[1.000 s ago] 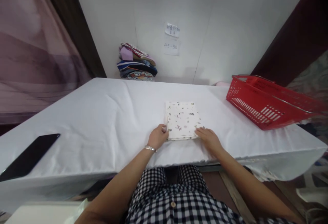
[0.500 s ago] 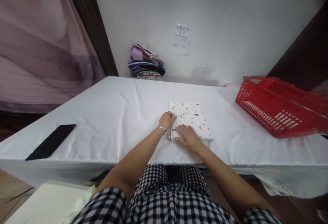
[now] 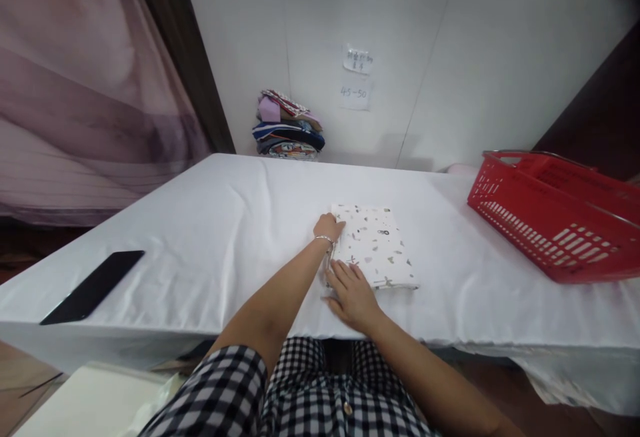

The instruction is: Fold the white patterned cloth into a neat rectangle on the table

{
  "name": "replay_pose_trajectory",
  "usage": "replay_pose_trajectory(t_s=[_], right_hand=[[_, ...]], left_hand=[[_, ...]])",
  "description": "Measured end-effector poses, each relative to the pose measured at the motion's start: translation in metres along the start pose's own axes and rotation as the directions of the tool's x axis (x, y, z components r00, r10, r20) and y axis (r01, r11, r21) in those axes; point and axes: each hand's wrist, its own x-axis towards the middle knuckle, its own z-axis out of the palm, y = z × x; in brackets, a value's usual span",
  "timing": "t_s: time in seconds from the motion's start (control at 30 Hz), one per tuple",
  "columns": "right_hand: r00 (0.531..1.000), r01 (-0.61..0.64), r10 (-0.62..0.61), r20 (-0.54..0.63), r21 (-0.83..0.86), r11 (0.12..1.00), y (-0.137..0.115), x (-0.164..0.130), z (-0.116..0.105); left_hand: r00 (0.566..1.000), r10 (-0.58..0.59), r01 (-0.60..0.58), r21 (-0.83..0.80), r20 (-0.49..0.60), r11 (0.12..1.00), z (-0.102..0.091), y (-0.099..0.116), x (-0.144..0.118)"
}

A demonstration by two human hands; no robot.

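**Two hands at a folded cloth [image 3: 375, 244] on a white-covered desk [image 3: 190, 224]**

Clock positions centre on the cloth, twelve straight ahead. The right hand [image 3: 356, 298] lies at seven, fingers extended over the cloth's near left corner, its grip unclenched. A black slab [image 3: 95, 287] lies flat toward nine, near the desk's front edge. The left hand [image 3: 327, 227] rests at ten by the cloth's left edge, fingers bent; whether its grip pinches fabric cannot be told. A red basket [image 3: 540, 220] stands toward three. Farthest, stacked clothes [image 3: 290, 132] sit toward eleven; paper notes [image 3: 356, 96] mark the wall [image 3: 450, 90] at twelve.
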Motion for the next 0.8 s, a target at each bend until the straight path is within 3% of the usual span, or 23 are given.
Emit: replay_pose_trajectory(t_s=[0.17,0.33,0.63,0.8], right_hand=[[0.995,0.102,-0.101,-0.024,0.059,0.993,-0.004,-0.001,-0.002],[0.994,0.107,-0.109,0.005,0.101,0.989,-0.005,0.000,-0.009],[0.995,0.088,-0.096,0.034,0.190,0.978,-0.004,0.002,-0.007],[0.997,0.069,-0.075,0.022,0.203,0.977,-0.003,0.002,-0.006]], left_hand=[[1.000,0.008,-0.009,-0.021,-0.020,1.000,0.004,-0.007,0.004],[1.000,-0.014,0.014,-0.016,-0.025,1.000,0.008,-0.015,0.007],[1.000,-0.020,0.020,0.019,0.003,1.000,0.003,0.010,0.043],[0.995,-0.085,0.084,-0.034,-0.046,0.996,0.009,0.007,0.058]])
